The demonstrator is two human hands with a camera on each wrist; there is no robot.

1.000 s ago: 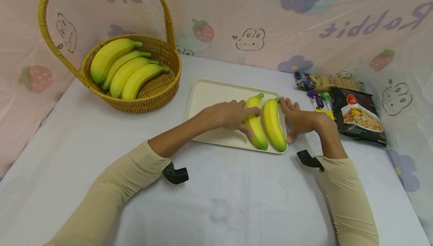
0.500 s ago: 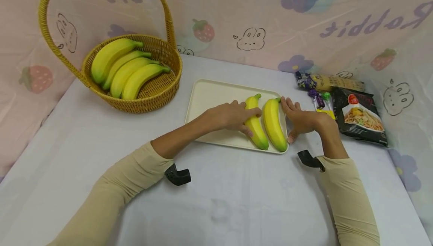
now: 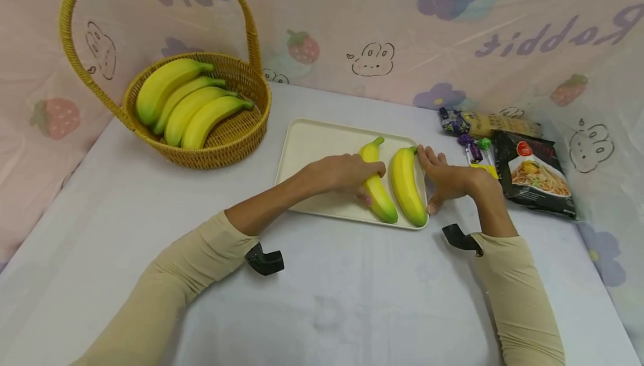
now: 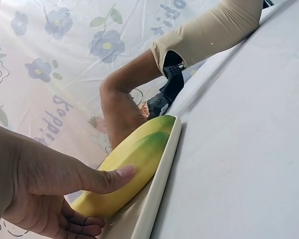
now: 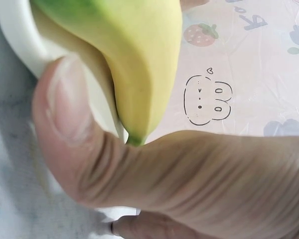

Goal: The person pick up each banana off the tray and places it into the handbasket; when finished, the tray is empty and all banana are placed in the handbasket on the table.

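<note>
On the cream tray (image 3: 317, 139) two bananas lie side by side toward its right end. My left hand (image 3: 346, 174) holds the left banana (image 3: 380, 201) around its middle; in the left wrist view the thumb (image 4: 107, 180) lies along its near side. The right banana (image 3: 407, 184) rests close to the tray's right rim. Against that rim my right hand (image 3: 448, 180) stands with fingers extended, thumb near the front corner. The right wrist view shows the thumb (image 5: 70, 114) touching the rim, with the right banana (image 5: 144, 55) just inside it.
A wicker basket (image 3: 216, 156) with a tall handle stands at the back left, holding several bananas (image 3: 166, 86). At the right lie a black noodle packet (image 3: 535, 173), wrapped lollipops (image 3: 475, 151) and a long tan packet (image 3: 503, 124). A printed curtain (image 3: 342, 25) hangs behind.
My left fingers have closed around the left banana, whose stem end has swung slightly left. The right hand and the tray have stayed in place.
</note>
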